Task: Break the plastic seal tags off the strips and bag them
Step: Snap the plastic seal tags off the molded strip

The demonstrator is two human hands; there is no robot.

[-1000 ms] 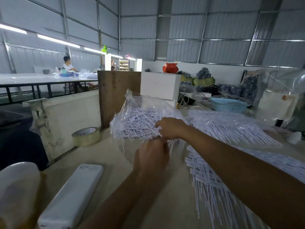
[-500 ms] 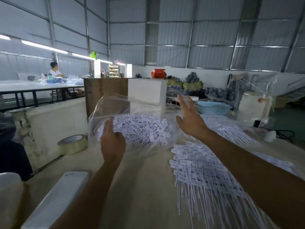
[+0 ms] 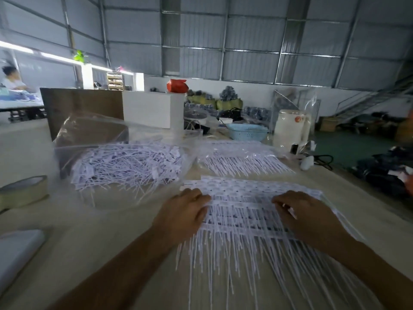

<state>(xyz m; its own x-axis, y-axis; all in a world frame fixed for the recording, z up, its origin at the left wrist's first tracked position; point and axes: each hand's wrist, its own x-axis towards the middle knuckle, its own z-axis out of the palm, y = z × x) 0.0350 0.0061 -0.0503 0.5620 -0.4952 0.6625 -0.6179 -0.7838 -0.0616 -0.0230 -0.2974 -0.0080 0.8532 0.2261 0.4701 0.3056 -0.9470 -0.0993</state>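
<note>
Both the left hand and right hand curl their fingers onto the stack of strips lying on the table; light, brittle-looking plastic, probably best gripped at the header band.

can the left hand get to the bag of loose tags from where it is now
Probably yes. The left hand rests on the near stack of strips, and the clear bag of loose tags lies just beyond it to the left on the table. Nothing stands between them; the tape roll sits farther left.
</note>
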